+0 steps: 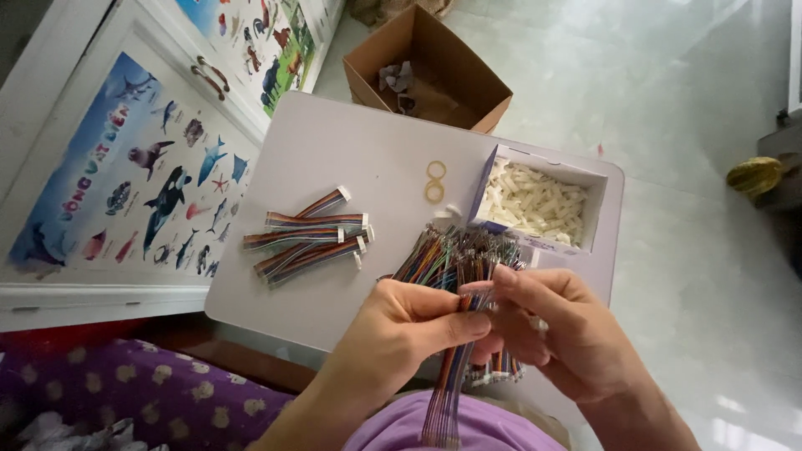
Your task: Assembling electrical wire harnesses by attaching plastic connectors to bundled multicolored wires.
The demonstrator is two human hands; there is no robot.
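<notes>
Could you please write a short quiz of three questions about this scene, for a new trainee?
1. True or false: the finished wire bundles lie on the small table, to the left of both hands.
2. What does the open white box on the table hold?
A. white plastic connectors
B. rubber bands
C. screws
3. What do the left hand and the right hand hold between them?

Key
1. True.
2. A.
3. A strip of multicoloured ribbon wires; the fingers of both hands pinch it near its upper end.
</notes>
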